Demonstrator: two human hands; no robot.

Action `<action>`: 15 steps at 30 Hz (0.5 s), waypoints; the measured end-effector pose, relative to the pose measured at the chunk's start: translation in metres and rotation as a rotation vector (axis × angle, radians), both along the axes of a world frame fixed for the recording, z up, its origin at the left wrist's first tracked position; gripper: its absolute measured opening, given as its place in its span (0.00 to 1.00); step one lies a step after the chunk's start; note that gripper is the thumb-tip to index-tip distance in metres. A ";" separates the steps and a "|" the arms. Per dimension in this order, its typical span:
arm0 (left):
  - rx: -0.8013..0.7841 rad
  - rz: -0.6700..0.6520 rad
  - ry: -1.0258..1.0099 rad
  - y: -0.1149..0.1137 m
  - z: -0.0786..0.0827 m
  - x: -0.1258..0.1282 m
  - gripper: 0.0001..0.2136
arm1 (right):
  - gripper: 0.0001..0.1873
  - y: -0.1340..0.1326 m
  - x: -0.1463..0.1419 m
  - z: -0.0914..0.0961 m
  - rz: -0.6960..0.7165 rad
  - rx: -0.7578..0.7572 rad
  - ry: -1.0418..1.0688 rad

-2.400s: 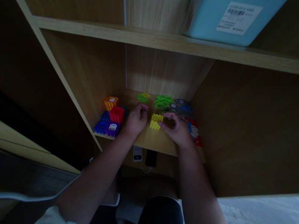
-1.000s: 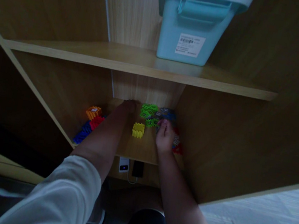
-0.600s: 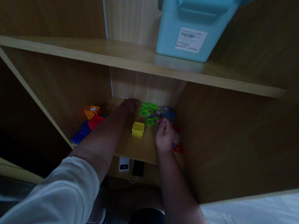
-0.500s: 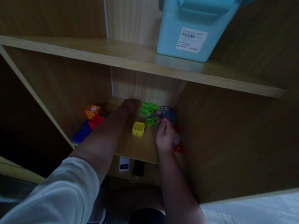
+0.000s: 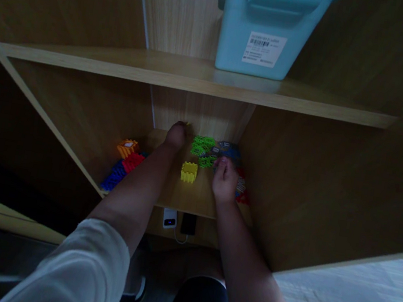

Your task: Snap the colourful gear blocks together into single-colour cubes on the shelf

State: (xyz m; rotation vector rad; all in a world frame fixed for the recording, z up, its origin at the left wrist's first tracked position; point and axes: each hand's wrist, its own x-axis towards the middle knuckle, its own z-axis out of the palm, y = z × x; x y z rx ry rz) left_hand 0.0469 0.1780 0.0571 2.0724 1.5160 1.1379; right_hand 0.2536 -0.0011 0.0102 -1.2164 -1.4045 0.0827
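Note:
On the lower shelf (image 5: pixel 193 201) lie toy plastic grid pieces. My left hand (image 5: pixel 175 135) reaches to the back of the shelf, fingers curled round a small yellow-green piece whose edge just shows. My right hand (image 5: pixel 224 179) rests closed beside the green pieces (image 5: pixel 202 147) and dark blue pieces (image 5: pixel 229 151); what it holds is hidden. A yellow block (image 5: pixel 189 172) stands between my two hands, touched by neither.
An orange block (image 5: pixel 127 148), red block (image 5: pixel 132 162) and blue pieces (image 5: pixel 111 180) are stacked at the shelf's left. Red pieces (image 5: pixel 241 191) lie at the right. A light blue bin (image 5: pixel 269 25) sits on the upper shelf (image 5: pixel 122 69). A power bank (image 5: pixel 169 218) and phone (image 5: pixel 188 223) lie below.
My left hand went from beside the yellow block to the back of the shelf. My right hand left the yellow block and closed by the green pieces. The view tilted up.

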 end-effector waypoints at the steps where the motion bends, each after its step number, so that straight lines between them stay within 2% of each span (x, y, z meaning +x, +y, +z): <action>1: 0.031 0.024 -0.074 -0.003 0.003 0.002 0.12 | 0.25 0.000 0.000 0.000 0.002 -0.004 0.000; 4: 0.066 0.050 -0.288 -0.018 0.009 0.011 0.15 | 0.24 -0.001 -0.001 0.001 0.000 -0.014 0.004; 6: 0.045 -0.001 -0.421 -0.036 0.010 0.015 0.17 | 0.24 -0.001 -0.002 0.002 0.001 -0.014 0.009; 8: -0.007 -0.191 -0.775 -0.058 0.010 0.016 0.17 | 0.23 -0.001 -0.002 0.002 0.000 -0.005 0.008; 10: -0.031 -0.335 -0.970 -0.081 0.009 0.015 0.16 | 0.22 -0.001 -0.003 0.002 0.002 0.020 0.002; 12: -0.030 -0.402 -1.032 -0.103 0.008 0.011 0.18 | 0.20 0.000 -0.004 0.001 0.010 0.051 -0.007; 15: 0.001 -0.391 -1.004 -0.128 0.003 0.004 0.20 | 0.18 0.000 -0.005 0.001 0.023 0.069 -0.023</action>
